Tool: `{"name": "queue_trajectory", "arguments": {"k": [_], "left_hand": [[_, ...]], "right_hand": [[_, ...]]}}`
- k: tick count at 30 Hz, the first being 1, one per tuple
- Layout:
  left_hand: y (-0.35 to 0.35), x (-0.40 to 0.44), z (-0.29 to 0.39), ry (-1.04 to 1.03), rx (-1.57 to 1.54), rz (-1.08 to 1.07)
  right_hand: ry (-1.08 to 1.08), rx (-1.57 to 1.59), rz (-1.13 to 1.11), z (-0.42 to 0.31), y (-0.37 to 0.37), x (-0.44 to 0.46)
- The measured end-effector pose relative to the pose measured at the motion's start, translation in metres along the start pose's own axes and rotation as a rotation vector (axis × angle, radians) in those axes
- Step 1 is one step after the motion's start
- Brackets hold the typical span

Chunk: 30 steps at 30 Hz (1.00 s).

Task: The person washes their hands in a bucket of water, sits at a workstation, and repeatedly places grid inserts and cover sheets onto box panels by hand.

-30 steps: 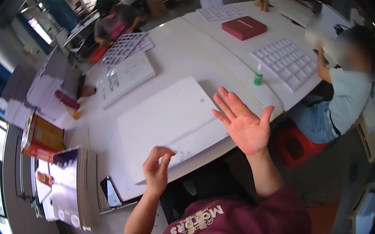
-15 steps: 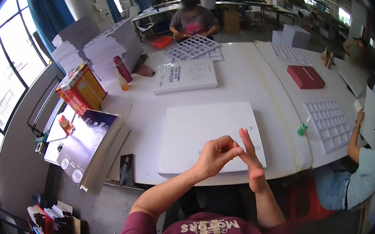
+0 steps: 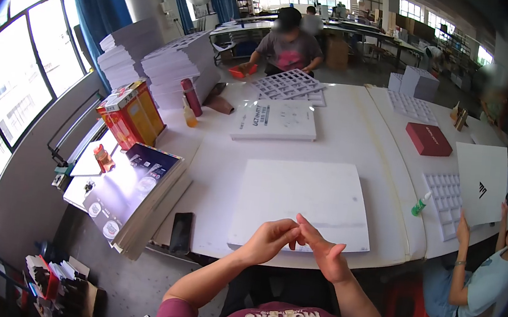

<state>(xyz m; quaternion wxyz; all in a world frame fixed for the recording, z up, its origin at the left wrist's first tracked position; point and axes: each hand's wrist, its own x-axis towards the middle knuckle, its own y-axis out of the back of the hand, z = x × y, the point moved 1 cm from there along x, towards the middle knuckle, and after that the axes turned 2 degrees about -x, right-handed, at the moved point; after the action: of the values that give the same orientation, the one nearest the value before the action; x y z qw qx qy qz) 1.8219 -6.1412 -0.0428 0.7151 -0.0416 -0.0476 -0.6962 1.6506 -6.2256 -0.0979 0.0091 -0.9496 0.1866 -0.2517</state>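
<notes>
My left hand is in front of my chest, its thumb and fingers pinched together at the fingers of my right hand. Whatever lies in that pinch, if anything, is too small to make out. My right hand has its fingers stretched out and thumb apart, with nothing seen in it. Both hands are over the near edge of a flat white box lying on the white table. Beyond it lies a printed white box.
Left: phone, stacked printed sheets, red-yellow tin, glue bottle. Right: green bottle, white compartment tray, red box. One person sits across; another at right holds a white panel.
The view has swung toward the left and up. My hands, apart a second ago, have come together at the fingers. The person at right now holds the white panel upright.
</notes>
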Motion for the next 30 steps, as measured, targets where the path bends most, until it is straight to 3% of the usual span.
{"name": "queue_trajectory", "arguments": {"k": [2,5,12,15,18,21,23,24,28,30], "left_hand": [[0.004,-0.009,-0.001,-0.043,0.022,0.072],[0.016,-0.024,-0.002,0.074,0.370,0.143],[0.039,-0.061,-0.009,0.127,0.074,0.060],[0.041,-0.074,-0.014,0.112,0.001,0.026],[0.042,-0.081,-0.020,0.012,-0.094,0.068],[0.048,-0.083,-0.021,-0.101,-0.159,0.151],[0.053,-0.084,-0.024,-0.165,-0.158,0.166],[0.053,-0.085,-0.027,-0.131,-0.170,0.197],[0.051,-0.100,-0.045,0.030,-0.178,0.310],[0.053,-0.110,-0.051,0.126,-0.142,0.343]], "right_hand": [[-0.015,-0.140,-0.007,0.001,-0.007,0.004],[0.107,-0.784,-0.121,-0.012,-0.023,0.015],[-0.042,-0.052,-0.302,-0.005,-0.049,0.017],[-0.117,0.414,-0.301,0.009,-0.057,0.015],[-0.126,0.513,-0.191,0.007,-0.061,0.022],[-0.231,0.342,0.075,0.008,-0.049,0.022],[-0.183,0.055,0.168,0.005,-0.048,0.020],[-0.155,-0.091,0.211,0.004,-0.047,0.022],[-0.129,-0.096,0.339,0.005,-0.052,0.018],[-0.072,-0.291,0.302,0.000,-0.051,0.017]]}}
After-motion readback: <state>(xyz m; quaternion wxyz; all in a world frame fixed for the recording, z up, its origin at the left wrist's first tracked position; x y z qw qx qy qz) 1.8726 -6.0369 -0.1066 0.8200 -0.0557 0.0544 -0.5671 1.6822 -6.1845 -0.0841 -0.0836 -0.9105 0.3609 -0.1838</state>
